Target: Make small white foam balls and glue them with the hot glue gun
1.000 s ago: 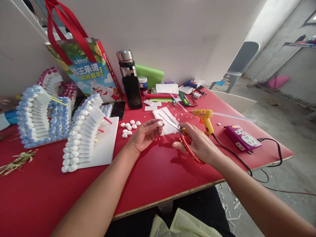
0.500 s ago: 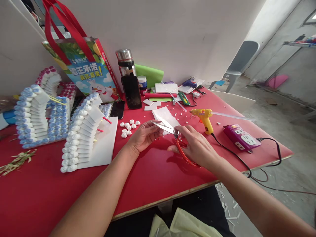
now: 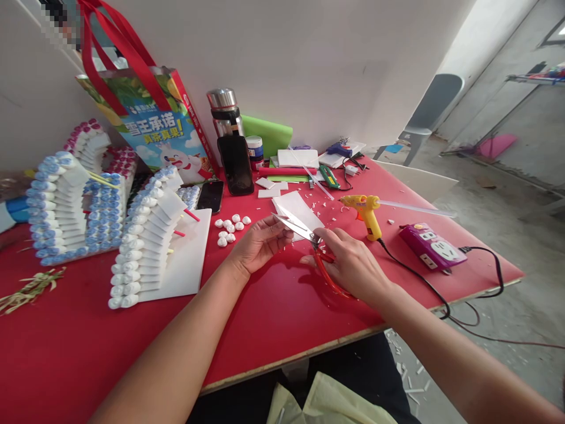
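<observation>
My right hand (image 3: 351, 265) grips red-handled scissors (image 3: 309, 238), with the blades pointing left toward my left hand (image 3: 260, 241). My left hand is curled above the red table (image 3: 273, 306), fingertips pinched together at the blade tips; whatever they hold is hidden. White foam shavings lie under both hands. A small heap of white foam pieces (image 3: 230, 225) sits just left of my left hand. A white foam sheet (image 3: 298, 209) lies behind the scissors.
A yellow glue gun (image 3: 366, 212) and a purple power strip (image 3: 430, 247) stand to the right. White and blue foam models (image 3: 145, 241) fill the left side. A printed bag (image 3: 154, 126), flask (image 3: 225, 115), phones and foam strips line the wall.
The scissors swung left until their blades reached my left fingertips. The small white piece seen in my left fingers a second ago is now out of sight.
</observation>
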